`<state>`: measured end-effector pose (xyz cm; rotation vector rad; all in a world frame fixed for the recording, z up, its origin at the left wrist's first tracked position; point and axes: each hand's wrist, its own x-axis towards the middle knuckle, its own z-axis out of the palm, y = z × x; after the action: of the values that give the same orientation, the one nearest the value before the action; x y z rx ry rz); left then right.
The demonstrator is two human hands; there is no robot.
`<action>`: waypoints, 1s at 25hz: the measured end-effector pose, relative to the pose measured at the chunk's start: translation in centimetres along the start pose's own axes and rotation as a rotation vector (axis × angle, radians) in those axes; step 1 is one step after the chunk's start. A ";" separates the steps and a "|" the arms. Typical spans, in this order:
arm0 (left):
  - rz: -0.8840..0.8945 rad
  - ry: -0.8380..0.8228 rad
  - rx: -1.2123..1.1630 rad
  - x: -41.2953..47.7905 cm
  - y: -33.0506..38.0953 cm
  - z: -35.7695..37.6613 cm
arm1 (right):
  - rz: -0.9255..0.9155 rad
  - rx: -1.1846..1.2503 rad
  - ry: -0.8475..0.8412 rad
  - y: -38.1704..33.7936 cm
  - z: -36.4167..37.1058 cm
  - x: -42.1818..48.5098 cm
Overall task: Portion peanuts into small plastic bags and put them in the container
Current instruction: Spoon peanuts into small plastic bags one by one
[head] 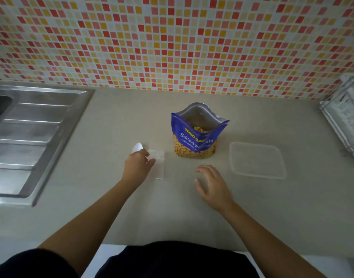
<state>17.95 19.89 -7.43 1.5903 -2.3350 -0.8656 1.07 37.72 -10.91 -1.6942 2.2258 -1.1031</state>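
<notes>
Peanut bag standing upright, mouth up. Left hand reaching left of it, grip unclear; right hand hovering, fingers spread.

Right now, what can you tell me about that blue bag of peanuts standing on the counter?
The blue stand-up pouch of salted peanuts stands upright on the beige counter, near its middle. It looks like glossy plastic, silvery grey inside. Its top gapes open and nuts show through the mouth. White lettering reads "Salted Peanuts", and a clear window below it shows pale nuts packed at the bottom. Only the counter touches it.
</notes>
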 end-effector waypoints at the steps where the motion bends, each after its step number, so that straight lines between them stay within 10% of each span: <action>1: -0.026 -0.020 0.070 -0.4 -0.3 0.4 | 0.012 -0.057 -0.118 0.3 1.2 -0.6; 11: -0.176 -0.043 -0.018 -0.8 -0.9 1.9 | 0.140 -0.391 -0.425 1.0 3.5 -1.8; 25: -0.208 -0.202 -0.651 -1.3 -0.9 0.2 | 0.230 0.016 -0.157 0.8 3.2 -1.3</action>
<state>19.14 20.86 -7.89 1.5036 -1.7207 -1.6850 2.52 37.45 -14.10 -1.4206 2.2375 -0.8993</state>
